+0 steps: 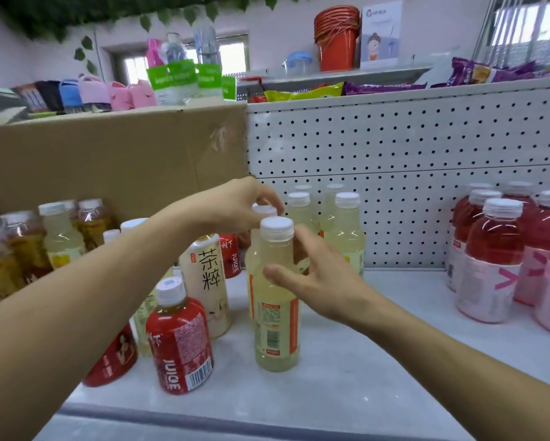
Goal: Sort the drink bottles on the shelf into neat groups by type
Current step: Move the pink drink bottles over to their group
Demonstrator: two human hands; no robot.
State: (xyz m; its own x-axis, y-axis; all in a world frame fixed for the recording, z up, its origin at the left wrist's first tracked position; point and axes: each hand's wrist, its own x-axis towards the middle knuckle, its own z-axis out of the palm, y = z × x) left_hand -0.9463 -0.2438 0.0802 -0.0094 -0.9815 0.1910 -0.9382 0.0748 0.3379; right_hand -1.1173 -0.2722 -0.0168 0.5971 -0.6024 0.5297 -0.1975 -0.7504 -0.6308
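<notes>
A pale yellow drink bottle (276, 300) with a white cap stands upright on the white shelf (378, 351). My right hand (311, 275) is beside it, thumb on its front and fingers spread loosely behind its neck. Just behind it stands a second pale yellow bottle (251, 259); my left hand (235, 205) pinches its white cap from above. More pale yellow bottles (346, 230) stand at the back against the pegboard. A red "JUICE" bottle (179, 342) and a cream tea bottle (208, 278) stand to the left.
Several red drink bottles (493, 259) with pink labels are grouped at the right. Amber and pale bottles (28, 243) crowd the left, in front of a cardboard box (108, 154). A white pegboard (410, 173) backs the shelf. Snack packs (362, 89) lie on the upper shelf.
</notes>
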